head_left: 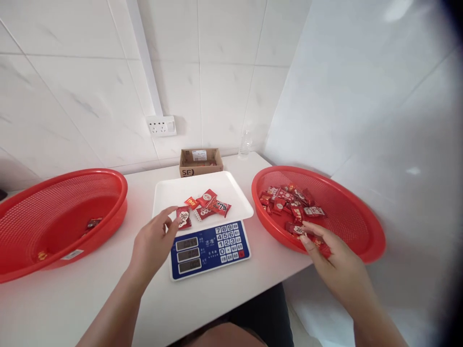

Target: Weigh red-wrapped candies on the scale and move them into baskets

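Note:
My left hand (154, 241) pinches a red candy packet (183, 218) at the front left edge of the white tray (170, 193) on a blue digital scale (210, 249). Several more red candy packets (211, 205) lie on the tray. My right hand (334, 258) reaches into the right red basket (358, 217), fingers curled on a red candy (297, 230) at the near side of the pile of red candies (289, 200).
A second red basket (58, 217) sits at the left with a couple of candies (93, 223) inside. A small cardboard box (200, 161) and a clear bottle (245, 143) stand by the tiled wall. A wall socket (161, 126) is above. The table edge runs close to me.

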Motion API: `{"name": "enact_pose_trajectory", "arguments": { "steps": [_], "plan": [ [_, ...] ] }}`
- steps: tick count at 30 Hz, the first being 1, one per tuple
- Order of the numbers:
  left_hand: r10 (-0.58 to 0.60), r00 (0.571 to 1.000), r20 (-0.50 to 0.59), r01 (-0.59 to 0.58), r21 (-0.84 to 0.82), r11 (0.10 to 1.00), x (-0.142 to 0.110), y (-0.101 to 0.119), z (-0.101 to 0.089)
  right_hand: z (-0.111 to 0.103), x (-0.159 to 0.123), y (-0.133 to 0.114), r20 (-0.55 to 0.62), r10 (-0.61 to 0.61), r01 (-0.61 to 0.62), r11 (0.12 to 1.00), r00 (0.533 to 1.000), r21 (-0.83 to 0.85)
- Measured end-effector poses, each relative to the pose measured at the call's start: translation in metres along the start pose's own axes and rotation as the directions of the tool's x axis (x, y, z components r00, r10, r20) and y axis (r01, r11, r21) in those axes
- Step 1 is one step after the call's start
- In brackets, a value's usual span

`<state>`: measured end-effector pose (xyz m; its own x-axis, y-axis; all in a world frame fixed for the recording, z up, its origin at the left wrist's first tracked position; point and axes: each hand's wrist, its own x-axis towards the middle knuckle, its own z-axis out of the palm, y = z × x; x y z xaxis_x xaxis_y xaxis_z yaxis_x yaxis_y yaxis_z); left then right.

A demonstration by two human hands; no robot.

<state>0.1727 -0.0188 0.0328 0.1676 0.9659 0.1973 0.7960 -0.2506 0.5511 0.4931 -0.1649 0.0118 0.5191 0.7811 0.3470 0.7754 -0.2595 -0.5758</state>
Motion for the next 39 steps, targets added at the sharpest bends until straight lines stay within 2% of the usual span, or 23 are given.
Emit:
{"name": "enact_pose_trajectory", "arguments": {
  "steps": [3,9,13,16,20,24,25,27,29,30,32,35,37,39],
  "plan": [
    [-0.007,0.996,-0.093,0.006,-0.01,1.0,-0.008,-0.007,-0.011,0.004,0.001,0.008,0.068,0.003,-0.001,0.999,0.998,-0.034],
    [-0.064,0.986,-0.155,0.065,0.003,0.998,-0.027,-0.024,-0.026,0.011,0.003,0.012,0.18,0.045,-0.019,0.989,0.983,-0.147],
    [-0.13,0.98,-0.149,0.139,0.05,0.989,-0.033,-0.041,-0.03,0.011,0.006,0.012,0.225,0.097,-0.05,0.977,0.97,-0.207],
    [-0.138,0.983,-0.125,0.146,0.062,0.987,-0.033,-0.047,-0.029,0.011,0.009,0.013,0.215,0.097,-0.05,0.976,0.972,-0.213],
    [-0.114,0.987,-0.112,0.121,0.055,0.991,-0.033,-0.043,-0.024,0.013,0.012,0.013,0.204,0.078,-0.033,0.976,0.976,-0.216],
    [-0.104,0.989,-0.109,0.112,0.076,0.991,-0.03,-0.039,-0.024,0.013,0.014,0.012,0.231,0.108,-0.057,0.974,0.967,-0.218],
    [-0.095,0.988,-0.125,0.109,0.108,0.988,-0.028,-0.04,-0.026,0.013,0.014,0.012,0.237,0.12,-0.068,0.974,0.964,-0.217],
    [-0.045,0.97,-0.237,0.096,0.209,0.973,-0.022,-0.047,-0.033,0.012,0.015,0.011,0.24,0.131,-0.08,0.975,0.962,-0.209],
    [0.004,0.924,-0.382,0.133,0.331,0.934,-0.014,-0.059,-0.043,0.012,0.016,0.011,0.23,0.122,-0.077,0.978,0.966,-0.196],
    [-0.001,0.907,-0.421,0.179,0.383,0.906,-0.01,-0.066,-0.048,0.012,0.016,0.011,0.222,0.114,-0.071,0.979,0.968,-0.193],
    [-0.093,0.921,-0.377,0.274,0.461,0.844,-0.001,-0.078,-0.057,0.013,0.016,0.012,0.208,0.102,-0.062,0.98,0.973,-0.19],
    [-0.239,0.954,-0.179,0.298,0.543,0.785,0.008,-0.086,-0.062,0.014,0.017,0.013,0.208,0.099,-0.06,0.981,0.973,-0.186],
    [-0.223,0.969,-0.104,0.243,0.555,0.796,0.012,-0.081,-0.058,0.014,0.017,0.014,0.215,0.114,-0.074,0.98,0.97,-0.185],
    [-0.168,0.983,-0.073,0.181,0.534,0.826,0.014,-0.071,-0.051,0.015,0.017,0.016,0.217,0.132,-0.091,0.978,0.967,-0.189]
  ]
}}
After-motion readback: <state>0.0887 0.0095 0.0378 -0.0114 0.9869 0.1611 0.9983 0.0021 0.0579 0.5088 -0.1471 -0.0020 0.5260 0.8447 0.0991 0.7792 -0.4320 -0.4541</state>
